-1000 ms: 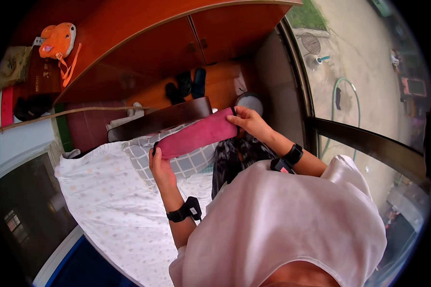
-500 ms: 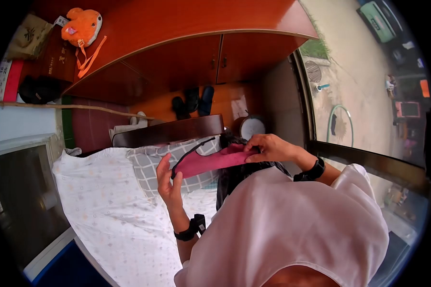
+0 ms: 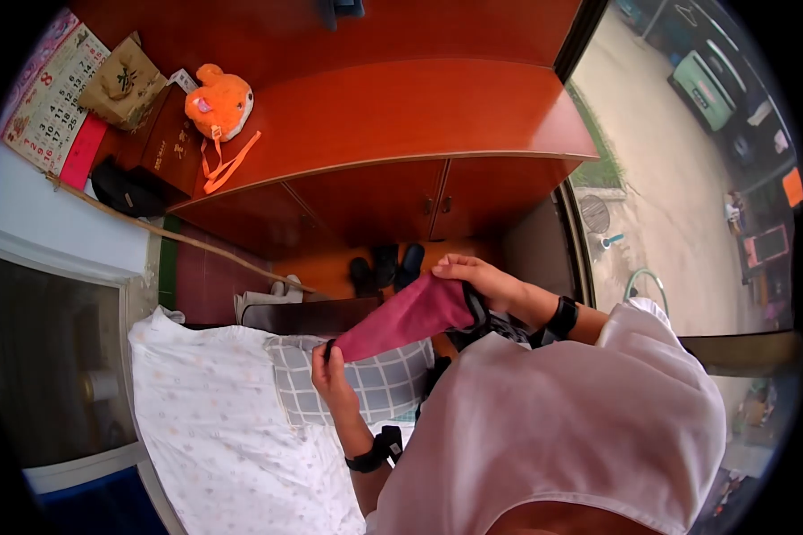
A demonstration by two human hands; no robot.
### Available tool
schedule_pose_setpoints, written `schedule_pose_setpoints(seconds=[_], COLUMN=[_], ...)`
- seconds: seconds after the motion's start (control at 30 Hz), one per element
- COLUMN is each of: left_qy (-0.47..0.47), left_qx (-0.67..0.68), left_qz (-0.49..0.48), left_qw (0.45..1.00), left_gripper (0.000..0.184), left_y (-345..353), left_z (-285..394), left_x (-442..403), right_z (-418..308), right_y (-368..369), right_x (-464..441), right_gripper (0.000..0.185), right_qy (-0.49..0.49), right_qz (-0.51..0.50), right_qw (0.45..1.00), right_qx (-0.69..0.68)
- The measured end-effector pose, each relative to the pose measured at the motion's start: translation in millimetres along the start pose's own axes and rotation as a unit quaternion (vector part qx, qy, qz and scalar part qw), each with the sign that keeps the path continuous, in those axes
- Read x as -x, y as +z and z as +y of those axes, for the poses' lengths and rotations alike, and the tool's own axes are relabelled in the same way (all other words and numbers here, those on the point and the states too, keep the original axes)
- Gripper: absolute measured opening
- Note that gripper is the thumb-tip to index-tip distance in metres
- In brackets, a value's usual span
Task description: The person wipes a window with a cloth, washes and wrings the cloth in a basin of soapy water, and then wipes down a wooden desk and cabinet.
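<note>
A magenta cloth piece (image 3: pixel 406 319) with black edging is stretched on a slant between my two hands, above the bed. My left hand (image 3: pixel 334 374) pinches its lower left end, thumb against the black trim. Higher up on the right, my right hand (image 3: pixel 480 275) grips the other end, where a black edge hangs down. Its exact kind I cannot make out. Beneath it lies a grey-and-white checked pillow (image 3: pixel 352 385). Some dark material partly shows below my right hand.
A white patterned sheet (image 3: pixel 223 419) covers the bed. Ahead stands a red-brown cabinet (image 3: pixel 366 201) bearing an orange plush bag (image 3: pixel 219 105) and a paper bag (image 3: pixel 125 82). Dark slippers (image 3: pixel 385 266) lie on the floor. A long stick (image 3: pixel 214 250) leans at left; a window borders the right.
The view has tilted up, showing more of the cabinet and calendar. My right hand has raised its end of the cloth, which is now spread flatter. My left hand has closed more on its end.
</note>
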State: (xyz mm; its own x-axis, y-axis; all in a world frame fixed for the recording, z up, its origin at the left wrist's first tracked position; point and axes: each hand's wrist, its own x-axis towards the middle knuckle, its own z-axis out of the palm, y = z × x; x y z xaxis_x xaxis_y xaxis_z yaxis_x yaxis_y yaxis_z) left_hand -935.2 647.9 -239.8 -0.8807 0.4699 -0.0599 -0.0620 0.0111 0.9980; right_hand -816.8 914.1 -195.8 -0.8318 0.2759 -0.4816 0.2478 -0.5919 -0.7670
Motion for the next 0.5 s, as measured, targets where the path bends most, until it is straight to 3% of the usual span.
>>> schedule_pose_setpoints(seconds=[0.07,0.17,0.27,0.33,0.37,0.4,0.47,0.5], left_qy=[-0.03,-0.033,-0.029,0.052,0.073,0.067,0.249,0.28], left_qx=[0.123,0.083,0.055,-0.097,-0.25,-0.251,-0.4,-0.424], left_qz=[0.037,0.021,0.017,0.064,0.094,0.078,0.039,-0.03], left_qw=[0.991,0.996,0.998,0.992,0.961,0.963,0.881,0.861], left_gripper=[0.028,0.033,0.042,0.043,0.042,0.042,0.044,0.045], left_y=[23.7,48.0,78.1,98.3,112.7,132.1,175.9,198.2], left_z=[1.4,-10.7,-12.4,-14.5,0.4,14.0,39.3,50.2], left_x=[-13.9,-42.9,-87.5,-116.9,-128.4,-142.1,-162.1,-168.9], right_z=[-15.2,-18.4,-25.3,-47.3,-53.3,-60.0,-76.0,-77.0], right_y=[-2.9,-18.8,-39.9,-47.2,-53.0,-57.5,-53.8,-58.7], right_x=[-12.5,-44.7,-81.4,-97.1,-106.6,-114.9,-121.3,-128.6], right_gripper=[0.022,0.026,0.028,0.038,0.041,0.044,0.048,0.047], right_qy=[0.106,0.201,0.177,0.13,0.115,0.095,0.047,0.04], right_qz=[-0.026,-0.037,-0.035,-0.035,-0.051,-0.065,-0.077,-0.106], right_qw=[0.992,0.974,0.969,0.962,0.954,0.947,0.943,0.921], right_qx=[-0.06,-0.1,-0.166,-0.238,-0.271,-0.3,-0.319,-0.372])
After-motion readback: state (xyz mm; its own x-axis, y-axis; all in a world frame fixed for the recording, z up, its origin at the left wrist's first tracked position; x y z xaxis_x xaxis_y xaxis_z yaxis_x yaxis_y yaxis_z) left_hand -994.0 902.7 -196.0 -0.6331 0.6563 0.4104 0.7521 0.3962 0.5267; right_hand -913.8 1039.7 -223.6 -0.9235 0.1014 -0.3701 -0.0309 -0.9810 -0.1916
